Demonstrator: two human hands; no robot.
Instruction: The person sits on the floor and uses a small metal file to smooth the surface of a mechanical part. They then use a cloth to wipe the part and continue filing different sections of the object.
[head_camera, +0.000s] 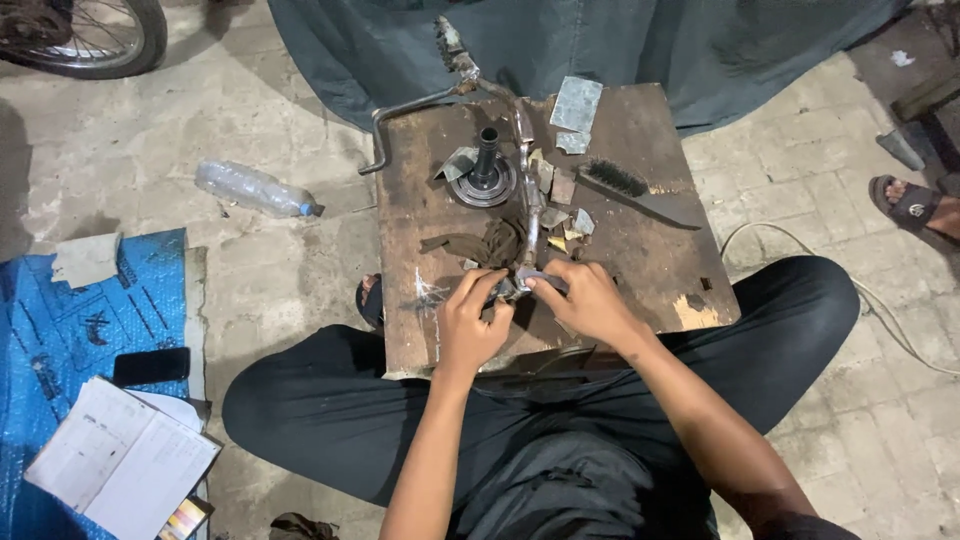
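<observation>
Worn wooden board (640, 270): left hand (470, 325), right hand (590, 300) fingers pinch end of metal crank (528, 200).

small part between the fingers (512, 287): mostly covered by both hands; its shape cannot be told.
near end of the metal crank (527, 215): hidden under the fingertips.
bicycle wheel (95, 38): cut off by the top and left edges.
sandalled foot (915, 205): cut off by the right edge; the person it belongs to is not seen.
foot under the tabletop (369, 300): only a sliver is shown beside the board's left edge.
open booklet (120, 460): print too small to be read.
dark cloth (600, 40): cut off by the top edge.
</observation>
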